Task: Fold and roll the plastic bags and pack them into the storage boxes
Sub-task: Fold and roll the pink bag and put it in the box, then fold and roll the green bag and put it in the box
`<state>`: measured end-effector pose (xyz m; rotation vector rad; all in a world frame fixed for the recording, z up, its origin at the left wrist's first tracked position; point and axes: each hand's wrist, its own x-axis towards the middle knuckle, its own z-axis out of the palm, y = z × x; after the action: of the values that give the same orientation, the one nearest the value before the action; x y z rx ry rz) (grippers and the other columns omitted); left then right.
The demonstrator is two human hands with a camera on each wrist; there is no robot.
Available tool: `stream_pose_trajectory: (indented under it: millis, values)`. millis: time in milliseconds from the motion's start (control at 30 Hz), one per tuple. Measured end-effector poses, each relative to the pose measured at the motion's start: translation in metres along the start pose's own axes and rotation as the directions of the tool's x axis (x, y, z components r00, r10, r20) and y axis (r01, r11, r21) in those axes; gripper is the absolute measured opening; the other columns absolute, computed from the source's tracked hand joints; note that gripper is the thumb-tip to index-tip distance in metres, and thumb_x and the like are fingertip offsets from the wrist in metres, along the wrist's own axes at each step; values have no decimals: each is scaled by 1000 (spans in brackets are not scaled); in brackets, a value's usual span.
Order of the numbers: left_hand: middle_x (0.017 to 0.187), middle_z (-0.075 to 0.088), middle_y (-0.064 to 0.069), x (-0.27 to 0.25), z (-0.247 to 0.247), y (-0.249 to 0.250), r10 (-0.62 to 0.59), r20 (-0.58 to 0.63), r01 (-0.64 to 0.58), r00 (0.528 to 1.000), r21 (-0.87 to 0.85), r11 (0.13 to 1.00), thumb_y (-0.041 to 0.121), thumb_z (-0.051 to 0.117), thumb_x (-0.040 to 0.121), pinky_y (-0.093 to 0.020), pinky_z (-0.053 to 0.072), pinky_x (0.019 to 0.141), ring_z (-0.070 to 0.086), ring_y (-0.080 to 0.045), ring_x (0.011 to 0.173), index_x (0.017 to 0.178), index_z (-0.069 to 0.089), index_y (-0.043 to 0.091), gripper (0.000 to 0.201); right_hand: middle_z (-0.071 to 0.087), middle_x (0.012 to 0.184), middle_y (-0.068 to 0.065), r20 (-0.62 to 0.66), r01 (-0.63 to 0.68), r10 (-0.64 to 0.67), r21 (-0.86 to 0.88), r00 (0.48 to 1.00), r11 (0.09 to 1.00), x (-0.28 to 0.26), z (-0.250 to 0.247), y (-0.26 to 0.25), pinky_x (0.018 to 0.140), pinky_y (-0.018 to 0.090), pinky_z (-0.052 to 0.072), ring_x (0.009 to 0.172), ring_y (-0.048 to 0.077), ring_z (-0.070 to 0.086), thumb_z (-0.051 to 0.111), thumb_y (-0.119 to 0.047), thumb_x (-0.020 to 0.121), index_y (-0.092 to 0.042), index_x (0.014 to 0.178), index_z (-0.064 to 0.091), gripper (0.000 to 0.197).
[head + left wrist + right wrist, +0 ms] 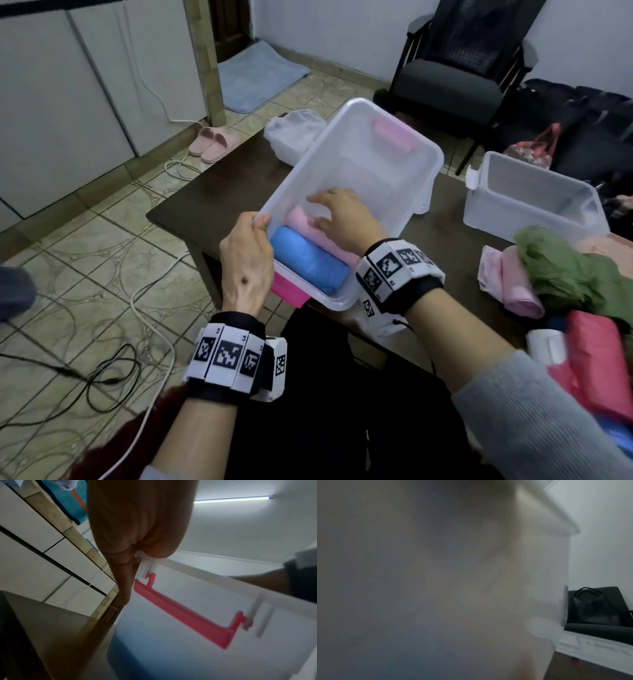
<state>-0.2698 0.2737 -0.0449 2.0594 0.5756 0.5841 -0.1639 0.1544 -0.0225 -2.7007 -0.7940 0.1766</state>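
Observation:
A clear storage box [376, 137] with pink latches lies on the dark table [212, 202]. A blue rolled bag [308, 260] and a pink rolled bag [305, 219] lie side by side at its near end. My left hand [248, 253] grips the box's near-left corner, thumb over the rim; the left wrist view shows the left hand [137, 545] on the rim above the pink latch [185, 614]. My right hand [339, 214] reaches into the box, fingers spread and resting on the pink roll. The right wrist view is blurred by the box wall [436, 588].
A second clear box [534, 202] stands empty at the right. Loose pink [513, 284], green [575, 270] and red [596, 359] bags lie at the near right. A white bag [291, 133] lies behind the first box. A dark chair [455, 68] stands beyond.

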Motion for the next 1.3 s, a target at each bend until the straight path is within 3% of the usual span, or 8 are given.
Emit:
stream_pose_trajectory:
  millis: [167, 300, 600, 800, 933, 1067, 1167, 1300]
  values:
    - [111, 62, -19, 17, 0, 8, -86, 50, 79, 995, 123, 989, 29, 34, 101, -17, 25, 68, 51, -27, 93, 116, 58, 4, 38, 27, 152, 13, -487, -147, 178, 101, 855, 984, -19, -13, 9, 118, 39, 12, 143, 30, 14, 42, 2, 89, -15, 142, 37, 56]
    - [113, 61, -23, 32, 4, 11, -139, 78, 123, 987, 182, 976, 29, 34, 101, -32, 36, 83, 54, -37, 106, 113, 62, 2, 40, 49, 119, 12, -165, -334, 519, 598, 838, 729, -26, -14, 35, 91, 33, 41, 113, 27, 48, 41, -7, 92, -2, 132, 38, 40]
    - [111, 60, -22, 50, 8, 24, -297, 160, 241, 941, 294, 925, 33, 36, 100, -37, 40, 76, 56, -31, 81, 118, 59, 3, 42, 62, 92, 13, 95, -408, 539, 765, 837, 499, -23, -15, 53, 58, 30, 57, 62, 20, 65, 47, -27, 97, 2, 108, 58, 33]
    - [139, 45, -13, 32, 12, 65, 121, 62, -131, 991, 192, 973, 28, 47, 96, -32, 30, 105, 42, -27, 129, 136, 45, 9, 44, 61, 92, 10, 17, -419, 603, 735, 798, 534, -47, -34, 86, 70, 33, 54, 74, 20, 60, 52, -29, 94, -13, 90, 62, 19]
    - [131, 55, 0, 5, 34, 122, 320, 182, -318, 930, -41, 947, 30, 48, 95, -24, 36, 99, 51, -13, 122, 128, 54, 18, 35, 60, 123, 9, -156, -563, 681, 448, 715, 694, -74, -61, 140, 93, 30, 41, 113, 25, 55, 53, -21, 91, -7, 120, 59, 33]
    - [133, 54, 1, -28, 92, 147, 402, 415, -405, 816, -85, 910, 31, 45, 96, -23, 32, 100, 47, -14, 124, 128, 53, 18, 35, 43, 135, 19, -315, -751, 802, 293, 508, 591, -103, -77, 189, 102, 41, 33, 127, 36, 38, 46, -21, 90, -7, 128, 47, 40]
    - [140, 43, -12, -36, 147, 135, 256, 609, -376, 750, 75, 924, 34, 42, 97, -37, 30, 106, 38, -27, 130, 132, 47, 10, 43, 35, 137, 21, -259, -865, 893, 256, 369, 431, -131, -84, 211, 103, 41, 31, 129, 36, 32, 51, -36, 90, -4, 132, 38, 55]
    - [152, 18, -21, -31, 196, 108, 15, 743, -406, 669, 349, 845, 44, 40, 96, -53, 18, 113, 14, -38, 141, 141, 33, 7, 58, 49, 129, 17, -80, -896, 918, 197, 389, 397, -134, -67, 239, 103, 44, 38, 122, 36, 46, 58, -54, 70, -7, 129, 46, 76]
